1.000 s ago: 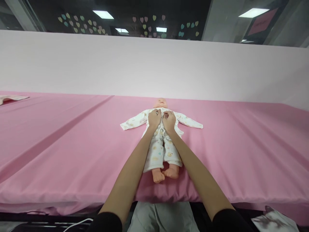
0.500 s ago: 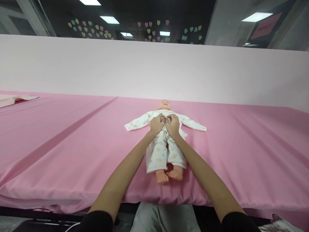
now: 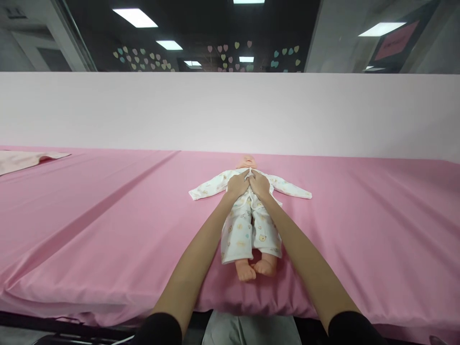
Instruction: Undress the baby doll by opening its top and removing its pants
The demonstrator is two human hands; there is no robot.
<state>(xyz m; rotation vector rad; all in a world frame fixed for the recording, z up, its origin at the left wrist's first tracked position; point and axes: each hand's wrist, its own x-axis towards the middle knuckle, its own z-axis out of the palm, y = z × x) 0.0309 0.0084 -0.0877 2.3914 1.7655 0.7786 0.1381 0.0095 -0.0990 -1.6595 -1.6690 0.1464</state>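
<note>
A baby doll (image 3: 247, 162) lies on its back with its head away from me and its bare feet toward me. It wears a white printed shirt (image 3: 212, 186), sleeves spread to both sides, and matching trousers (image 3: 237, 235). My left hand (image 3: 237, 185) and my right hand (image 3: 259, 184) meet at the upper front of the shirt, just below the doll's chin. Fingers of both hands are pinched on the shirt's front edges, close together. Whatever fastening lies between the fingertips is too small to make out.
The doll rests on a pink sheet (image 3: 143, 230) covering a padded table. A pale pink cloth (image 3: 28, 160) lies at the far left. Behind the table stands a white wall (image 3: 230, 110), with a dark window (image 3: 201, 28) above it.
Both hands have shifted up the shirt front, from mid-chest to near the collar. The camera view has tilted up slightly.
</note>
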